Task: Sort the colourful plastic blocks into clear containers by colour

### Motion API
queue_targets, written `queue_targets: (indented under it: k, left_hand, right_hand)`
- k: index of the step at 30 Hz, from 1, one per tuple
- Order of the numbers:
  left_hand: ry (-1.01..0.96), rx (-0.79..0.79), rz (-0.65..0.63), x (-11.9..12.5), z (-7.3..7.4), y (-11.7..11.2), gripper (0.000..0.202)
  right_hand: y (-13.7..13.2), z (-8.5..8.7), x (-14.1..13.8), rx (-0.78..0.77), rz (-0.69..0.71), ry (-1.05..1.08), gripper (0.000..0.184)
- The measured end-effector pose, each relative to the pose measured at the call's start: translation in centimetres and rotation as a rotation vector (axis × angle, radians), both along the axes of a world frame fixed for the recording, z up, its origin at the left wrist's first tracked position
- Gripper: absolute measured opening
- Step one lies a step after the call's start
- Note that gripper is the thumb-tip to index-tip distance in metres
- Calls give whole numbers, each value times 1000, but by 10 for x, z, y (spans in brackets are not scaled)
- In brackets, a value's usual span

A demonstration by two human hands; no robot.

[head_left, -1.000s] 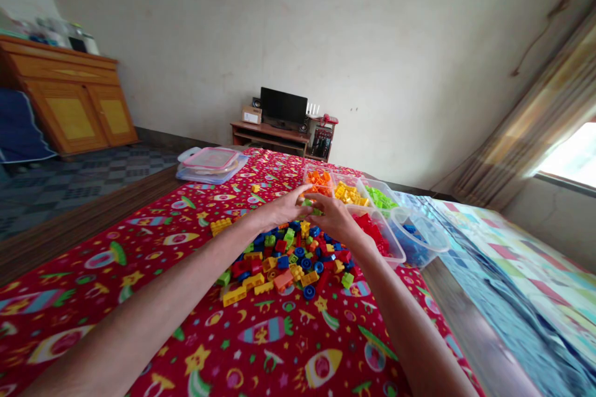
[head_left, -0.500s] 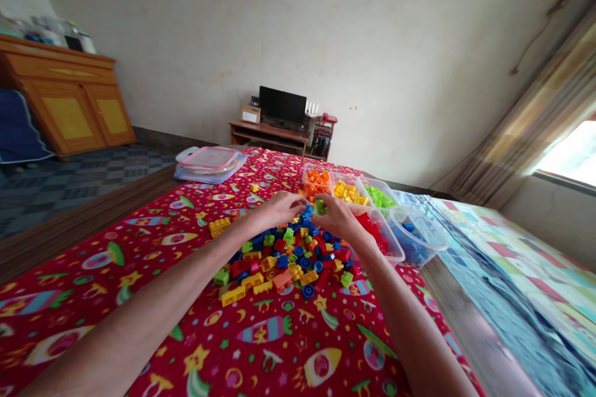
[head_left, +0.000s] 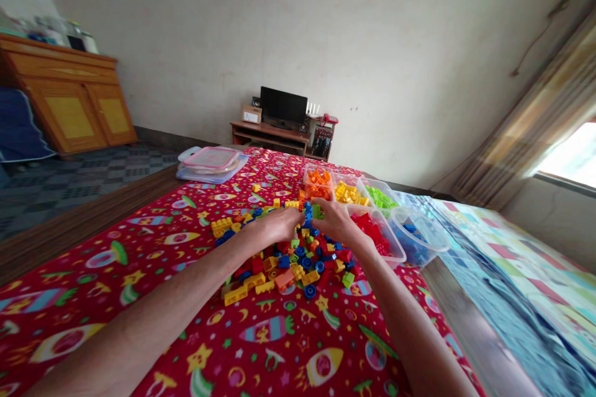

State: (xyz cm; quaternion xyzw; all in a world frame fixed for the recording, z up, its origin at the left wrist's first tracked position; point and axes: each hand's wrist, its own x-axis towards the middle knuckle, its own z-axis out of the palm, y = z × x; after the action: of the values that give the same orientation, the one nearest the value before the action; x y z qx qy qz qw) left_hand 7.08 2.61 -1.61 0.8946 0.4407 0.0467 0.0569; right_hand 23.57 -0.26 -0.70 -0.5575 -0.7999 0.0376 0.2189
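A mixed pile of toy building bricks [head_left: 284, 263] in yellow, blue, red, green and orange lies on the red patterned cloth [head_left: 265, 353]. Over the upper part of the pile is my left hand [head_left: 285, 223], closed, its fingertips down among the bricks beside some blue bricks [head_left: 308, 214]. What those fingers hold is hidden. Just to the right, my right hand [head_left: 334, 221] pinches a green brick [head_left: 317, 211] between thumb and fingers. It is close to the left edge of the clear bin of red bricks [head_left: 372, 232].
Behind my right hand stand clear bins of orange bricks [head_left: 319, 181], yellow bricks [head_left: 349, 193] and green bricks [head_left: 380, 197]. A round tub [head_left: 421, 239] with blue bricks is at the right. Stacked lids [head_left: 214, 161] lie at the far left. A single yellow brick [head_left: 256, 188] sits apart.
My left hand has come down and closer into the pile, its fingers now lower among the bricks. My right hand stays nearly in place with the green brick.
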Motion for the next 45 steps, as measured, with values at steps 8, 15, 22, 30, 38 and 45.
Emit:
queue_targets:
  k: [8, 15, 22, 30, 38, 45]
  left_hand:
    - [-45, -39, -34, -3, -1, 7, 26]
    - [-269, -48, -45, -4, 4, 13, 21]
    - [-766, -281, 46, 2, -7, 23, 31]
    - [-730, -348, 31, 1, -14, 25, 31]
    - [-111, -96, 16, -7, 5, 12, 19]
    - [-129, -114, -113, 4, 11, -4, 24]
  right_hand:
    - [3, -5, 2, 23, 11, -31, 44]
    - [3, -2, 4, 6, 48, 52, 40]
    - [9, -4, 3, -81, 19, 275, 41]
    - [12, -11, 3, -14, 48, 302, 37]
    - [11, -8, 5, 36, 9, 269, 41]
    - [7, -2, 4, 18, -21, 249, 38]
